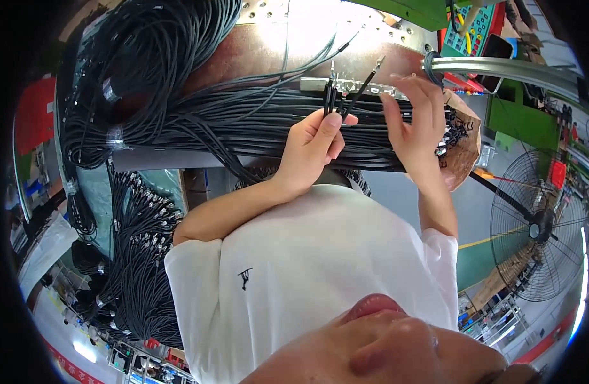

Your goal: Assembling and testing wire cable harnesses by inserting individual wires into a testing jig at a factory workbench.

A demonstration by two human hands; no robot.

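My left hand [314, 146] pinches several black cables [331, 102] between thumb and fingers. Their ends stand up above the thumb, tipped with small metal terminals, and one of them leans to the right. To the right of it, my right hand [420, 125] is raised with its thumb and curved fingers apart and nothing visible in them. Beneath both hands a thick bundle of black cables [243, 131] runs across the brown worktable [237, 54]. Just beyond my left hand lies a pale metal strip [312, 84].
A large coil of black cables [138, 57] fills the far left. Brown paper [464, 153] lies under cable ends at the right. More cables [138, 281] hang at the lower left. A metal bar [486, 64] reaches in at the right, and a caged fan [537, 227] stands beyond.
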